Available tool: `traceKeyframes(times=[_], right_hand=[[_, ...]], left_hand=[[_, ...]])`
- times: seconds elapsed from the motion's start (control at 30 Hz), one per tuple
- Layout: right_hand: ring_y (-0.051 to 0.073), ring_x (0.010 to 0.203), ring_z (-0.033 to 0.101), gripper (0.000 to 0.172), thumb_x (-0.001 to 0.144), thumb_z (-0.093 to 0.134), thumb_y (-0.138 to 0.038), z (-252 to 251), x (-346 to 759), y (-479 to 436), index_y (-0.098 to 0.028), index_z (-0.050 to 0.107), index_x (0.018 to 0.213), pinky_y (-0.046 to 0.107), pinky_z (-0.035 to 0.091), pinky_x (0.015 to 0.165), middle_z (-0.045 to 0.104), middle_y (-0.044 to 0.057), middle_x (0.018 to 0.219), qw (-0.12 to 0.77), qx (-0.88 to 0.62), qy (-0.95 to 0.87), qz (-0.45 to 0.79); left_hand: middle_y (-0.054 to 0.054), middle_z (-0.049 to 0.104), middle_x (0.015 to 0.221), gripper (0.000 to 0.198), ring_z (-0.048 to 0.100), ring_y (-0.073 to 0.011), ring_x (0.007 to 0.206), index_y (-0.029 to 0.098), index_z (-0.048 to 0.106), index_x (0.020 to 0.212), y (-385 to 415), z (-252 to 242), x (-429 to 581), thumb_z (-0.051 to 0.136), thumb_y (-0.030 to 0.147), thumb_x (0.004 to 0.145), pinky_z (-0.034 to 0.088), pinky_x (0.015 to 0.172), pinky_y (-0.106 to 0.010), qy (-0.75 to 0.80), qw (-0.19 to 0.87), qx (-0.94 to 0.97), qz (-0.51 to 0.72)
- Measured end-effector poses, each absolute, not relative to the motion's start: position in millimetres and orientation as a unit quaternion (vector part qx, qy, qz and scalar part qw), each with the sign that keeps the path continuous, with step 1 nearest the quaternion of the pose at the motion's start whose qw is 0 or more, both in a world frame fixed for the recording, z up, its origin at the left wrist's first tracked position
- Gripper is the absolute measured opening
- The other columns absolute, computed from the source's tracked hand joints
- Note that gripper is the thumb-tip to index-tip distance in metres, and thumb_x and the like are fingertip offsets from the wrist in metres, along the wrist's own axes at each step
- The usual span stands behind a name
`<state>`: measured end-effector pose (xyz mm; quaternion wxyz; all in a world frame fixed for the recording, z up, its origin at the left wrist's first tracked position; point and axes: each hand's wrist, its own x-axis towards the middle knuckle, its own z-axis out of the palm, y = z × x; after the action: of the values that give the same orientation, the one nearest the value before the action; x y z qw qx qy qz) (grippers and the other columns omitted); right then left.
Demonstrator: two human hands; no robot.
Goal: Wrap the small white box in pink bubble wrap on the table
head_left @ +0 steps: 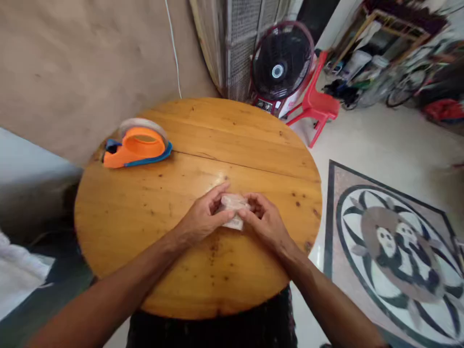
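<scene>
Between my two hands is a small whitish packet [235,202] that looks wrapped in clear plastic, with faint print on its near side. My left hand [205,212] grips its left side, thumb lying over the top. From the right, my right hand [266,217] holds the other side, its thumb pressed close to the left thumb and its fingers curled behind. The packet is just over the round wooden table [195,275]; whether it touches the wood I cannot tell. Parts of it are hidden under the fingers.
An orange and blue tape dispenser [136,149] with a large tape roll stands at the table's far left. Past the far edge are a fan [277,71] and a red plastic chair [319,104]. A panda-patterned floor panel [402,246] lies to the right.
</scene>
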<state>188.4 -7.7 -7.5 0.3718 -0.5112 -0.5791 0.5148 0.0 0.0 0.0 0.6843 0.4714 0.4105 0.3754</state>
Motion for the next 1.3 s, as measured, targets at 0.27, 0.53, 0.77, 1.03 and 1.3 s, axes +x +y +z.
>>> traceKeyframes(times=[0.27, 0.53, 0.77, 1.03, 1.3], right_hand=[[0.017, 0.081, 0.061, 0.03, 0.084, 0.061, -0.042, 7.9, 185.4, -3.7, -0.018, 0.062, 0.103, 0.029, 0.048, 0.073, 0.066, 0.005, 0.093, 0.354, -0.506, -0.61, 0.497], [0.014, 0.07, 0.055, 0.03, 0.081, 0.064, -0.038, 19.8, 189.9, 14.0, -0.017, 0.065, 0.102, 0.026, 0.042, 0.063, 0.065, 0.003, 0.083, 0.278, -0.521, -0.708, 0.388], [0.013, 0.067, 0.057, 0.018, 0.084, 0.061, -0.033, 18.6, 186.2, 21.9, -0.017, 0.067, 0.087, 0.024, 0.044, 0.061, 0.066, 0.002, 0.077, 0.344, -0.501, -0.669, 0.428], [0.014, 0.074, 0.061, 0.017, 0.087, 0.058, -0.027, 16.4, 184.8, 26.2, -0.018, 0.068, 0.076, 0.026, 0.046, 0.07, 0.066, 0.003, 0.079, 0.404, -0.48, -0.691, 0.36], [0.015, 0.076, 0.063, 0.016, 0.086, 0.061, -0.027, 23.4, 182.1, 21.2, -0.019, 0.07, 0.076, 0.028, 0.05, 0.074, 0.069, 0.003, 0.079, 0.402, -0.434, -0.703, 0.395]], left_hand=[[-0.016, 0.055, 0.133, 0.081, 0.057, -0.0275, 0.117, 0.01, 0.031, 0.143, 0.2, -1.3, 1.4, 0.069, 0.033, 0.075, 0.047, 0.098, -0.039, 0.421, 0.672, 0.483, 0.37], [-0.016, 0.051, 0.137, 0.081, 0.054, -0.0261, 0.121, 0.012, 0.028, 0.146, 1.2, -4.2, 0.4, 0.068, 0.033, 0.078, 0.046, 0.101, -0.038, 0.408, 0.664, 0.497, 0.381], [-0.015, 0.053, 0.135, 0.079, 0.056, -0.0257, 0.119, 0.014, 0.029, 0.146, 1.6, -7.4, -0.6, 0.067, 0.032, 0.079, 0.045, 0.101, -0.039, 0.412, 0.654, 0.509, 0.378], [-0.014, 0.056, 0.132, 0.078, 0.057, -0.0258, 0.117, 0.014, 0.032, 0.145, 1.9, -5.7, 0.0, 0.067, 0.033, 0.077, 0.045, 0.101, -0.04, 0.428, 0.639, 0.518, 0.374], [-0.015, 0.057, 0.13, 0.075, 0.055, -0.0282, 0.118, 0.012, 0.038, 0.142, 5.7, -7.1, -2.3, 0.068, 0.035, 0.077, 0.044, 0.1, -0.043, 0.449, 0.607, 0.551, 0.355]])
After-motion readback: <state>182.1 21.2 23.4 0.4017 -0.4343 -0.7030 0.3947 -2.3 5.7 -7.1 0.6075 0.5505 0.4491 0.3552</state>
